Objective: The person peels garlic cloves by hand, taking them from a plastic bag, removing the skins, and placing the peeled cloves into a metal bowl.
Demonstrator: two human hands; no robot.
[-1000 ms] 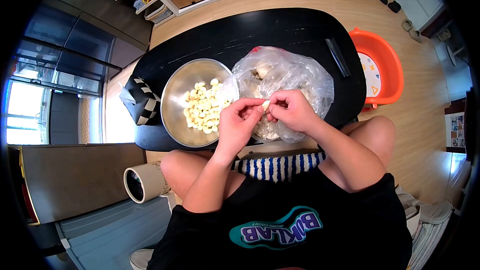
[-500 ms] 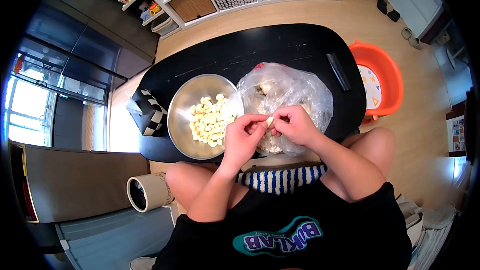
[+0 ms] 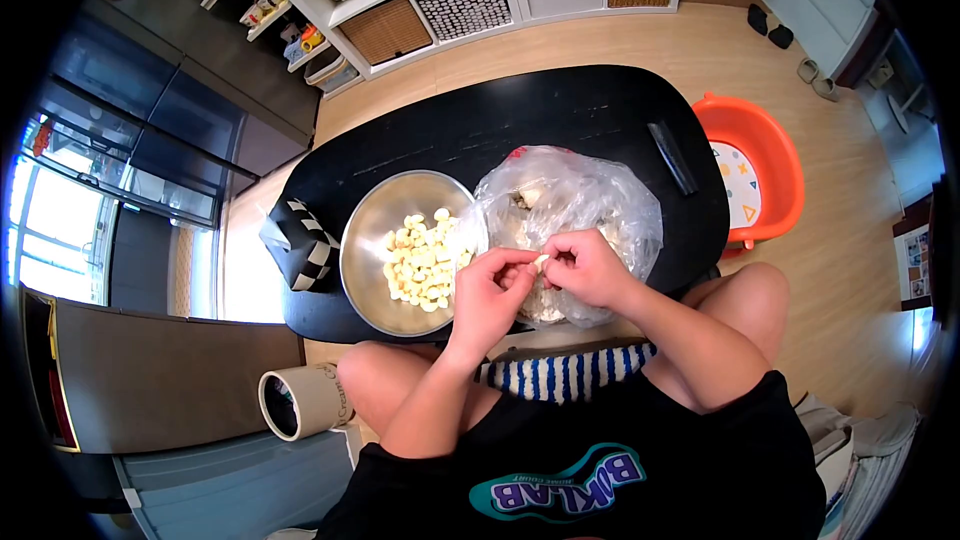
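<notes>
A small pale garlic clove (image 3: 542, 260) is pinched between the fingertips of both hands. My left hand (image 3: 490, 295) grips it from the left, thumb and forefinger together. From the other side, my right hand (image 3: 588, 272) holds it with closed fingers. Both hands hover over the near edge of a clear plastic bag (image 3: 610, 190), in which whitish bulbs and papery skins show dimly. Left of the bag sits a steel bowl (image 3: 372, 215) with a heap of peeled garlic cloves (image 3: 420, 260). My left hand is close to its right rim.
A black table (image 3: 450, 110) carries everything. A checkered tissue box (image 3: 305, 245) stands left of the bowl, and a dark narrow strip (image 3: 672, 158) lies at the right. Beyond the right edge is an orange tub (image 3: 780, 165). A striped cushion (image 3: 565, 375) lies by my legs.
The view has tilted, so the table and hands sit slightly lower in the picture. Both hands stay on the clove, with only a small shift of the fingers.
</notes>
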